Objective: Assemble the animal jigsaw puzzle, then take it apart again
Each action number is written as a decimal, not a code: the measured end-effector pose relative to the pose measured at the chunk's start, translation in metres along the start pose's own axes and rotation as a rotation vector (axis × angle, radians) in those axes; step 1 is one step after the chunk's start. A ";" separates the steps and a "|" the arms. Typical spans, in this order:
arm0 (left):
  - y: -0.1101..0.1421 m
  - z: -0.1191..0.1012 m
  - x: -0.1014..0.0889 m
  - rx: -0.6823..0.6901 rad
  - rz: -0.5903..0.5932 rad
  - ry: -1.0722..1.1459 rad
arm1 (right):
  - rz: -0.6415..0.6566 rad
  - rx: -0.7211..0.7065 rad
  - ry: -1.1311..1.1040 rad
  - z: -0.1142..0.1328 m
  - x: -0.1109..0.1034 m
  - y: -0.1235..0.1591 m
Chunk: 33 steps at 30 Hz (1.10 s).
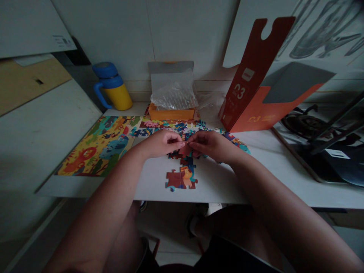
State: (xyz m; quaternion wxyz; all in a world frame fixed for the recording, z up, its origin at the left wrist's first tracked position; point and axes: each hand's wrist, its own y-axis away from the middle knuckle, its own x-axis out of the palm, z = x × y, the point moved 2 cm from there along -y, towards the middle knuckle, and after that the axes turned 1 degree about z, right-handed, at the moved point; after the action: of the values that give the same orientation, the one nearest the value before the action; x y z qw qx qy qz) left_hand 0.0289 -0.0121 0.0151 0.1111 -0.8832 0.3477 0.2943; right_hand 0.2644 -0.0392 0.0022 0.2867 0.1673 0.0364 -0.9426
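Both hands meet above the middle of the white tabletop. My left hand [167, 142] and my right hand [209, 144] pinch a brownish-red puzzle piece [185, 150] between thumbs and fingertips. Just below them, several joined puzzle pieces [182, 178] lie flat near the front edge, brown with an orange-yellow figure. Behind and partly under the hands spreads a pile of loose puzzle pieces [182, 127], much of it hidden by my fingers. To the left lies a colourful animal picture sheet [99, 148] with a lion and a blue elephant.
An orange box [171, 114] with clear plastic wrap stands at the back. A tall red-orange carton [250, 102] rises at right, beside a black gas stove [309, 125]. A blue and yellow jug [118, 93] stands back left. The white tabletop [159, 189] ends close to my legs.
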 end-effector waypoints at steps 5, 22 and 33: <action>0.000 -0.002 0.000 0.011 -0.021 0.008 | 0.114 0.089 0.008 0.003 0.003 0.004; 0.001 -0.003 0.000 -0.059 0.026 0.011 | 0.255 0.131 0.149 0.013 0.008 0.008; 0.001 -0.003 0.002 -0.032 0.022 0.072 | 0.254 0.106 0.020 0.010 0.007 0.008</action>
State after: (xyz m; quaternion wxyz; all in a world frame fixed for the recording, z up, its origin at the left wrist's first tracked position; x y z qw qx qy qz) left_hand 0.0307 -0.0150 0.0162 0.0812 -0.8910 0.3567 0.2690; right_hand 0.2606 -0.0514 0.0090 0.3940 0.1948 -0.0321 -0.8976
